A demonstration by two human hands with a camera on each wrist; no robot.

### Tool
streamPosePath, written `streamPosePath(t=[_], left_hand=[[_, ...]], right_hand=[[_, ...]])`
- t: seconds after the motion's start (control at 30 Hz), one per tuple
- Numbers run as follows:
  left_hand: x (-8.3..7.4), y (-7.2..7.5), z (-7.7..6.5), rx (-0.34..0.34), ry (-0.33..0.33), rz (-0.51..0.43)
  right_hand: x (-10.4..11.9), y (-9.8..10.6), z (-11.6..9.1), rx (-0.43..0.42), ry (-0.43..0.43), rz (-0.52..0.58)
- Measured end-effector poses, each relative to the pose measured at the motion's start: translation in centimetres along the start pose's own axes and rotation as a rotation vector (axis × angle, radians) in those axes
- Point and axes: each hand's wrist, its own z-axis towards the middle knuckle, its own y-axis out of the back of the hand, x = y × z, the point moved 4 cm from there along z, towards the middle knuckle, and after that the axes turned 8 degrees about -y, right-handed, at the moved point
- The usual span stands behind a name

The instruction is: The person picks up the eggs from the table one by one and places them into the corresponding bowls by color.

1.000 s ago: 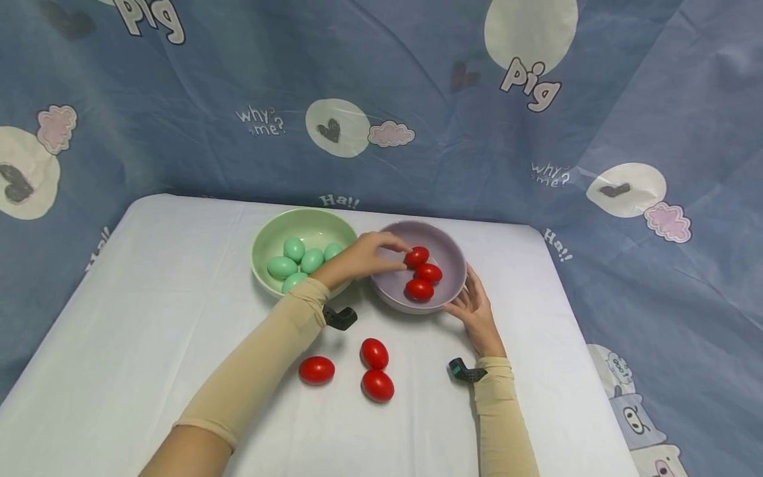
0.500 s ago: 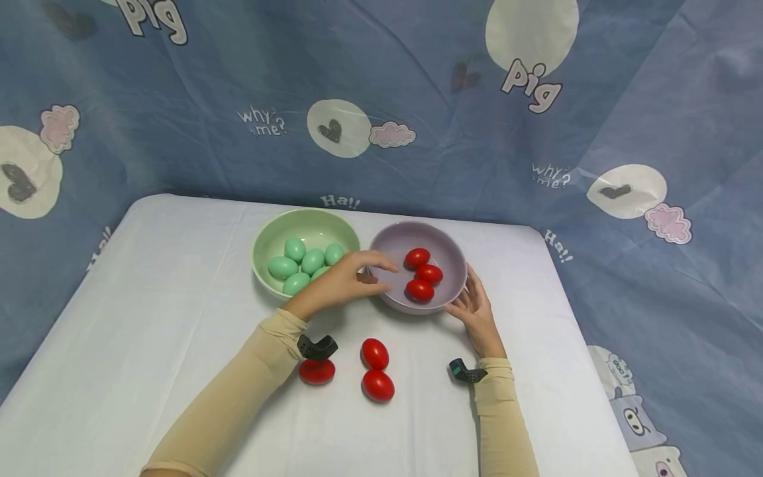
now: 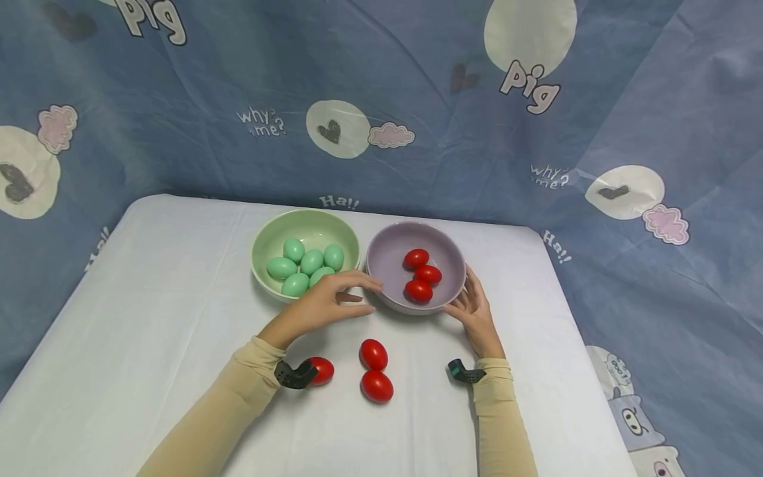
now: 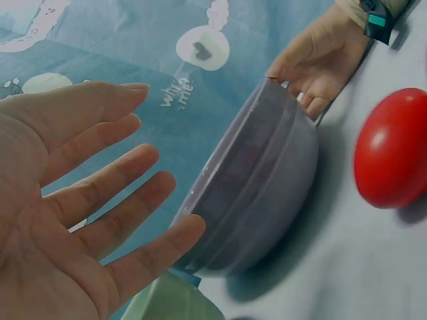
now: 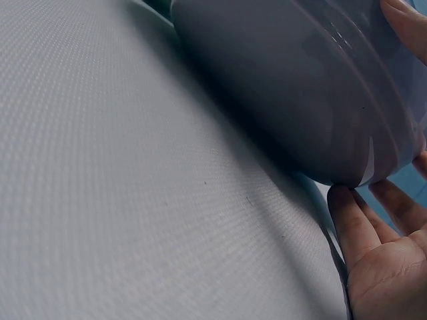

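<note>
My left hand (image 3: 322,306) is held just in front of the gap between the two bowls, fingers apart from the thumb, with nothing in it. In the left wrist view its palm (image 4: 47,213) and spread fingers show beside the purple bowl (image 4: 260,193). My right hand (image 3: 473,315) holds that purple bowl (image 3: 381,248) at its right side, thumb and fingertips against the outer wall; the right wrist view shows the fingers (image 5: 357,223) touching it. Inside the bowl lie three red eggs (image 3: 428,274). The green bowl (image 3: 262,248) to the left contains several pale green eggs (image 3: 312,261).
On the white table (image 3: 149,318), two red eggs lie close together, a farther one (image 3: 373,355) and a nearer one (image 3: 377,386). A third red egg (image 3: 323,370) is partly covered by the left wrist camera (image 3: 295,375). A blue printed cloth (image 3: 417,172) hangs behind the table.
My left hand has drawn back from over the red eggs in the purple bowl, moving left and nearer. The right hand and both bowls stay put.
</note>
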Motion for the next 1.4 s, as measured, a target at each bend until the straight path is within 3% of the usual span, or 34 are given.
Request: streamPosePath(t=[0.47,1.03,1.4], left_hand=[[1.0,0.1,-4.7,-0.029,0.071,-0.024],[3.4,-0.5,-10.5,-0.044,0.03,0.003],[4.0,-1.4,-12.5,-0.008,0.089,0.004]], right_hand=[[-0.1,-0.1,0.1,-0.014,-0.002,-0.019],[0.1,-0.2,0.0,-0.011,0.002,-0.022],[0.0,-0.1,-0.2,-0.006,0.002,-0.007]])
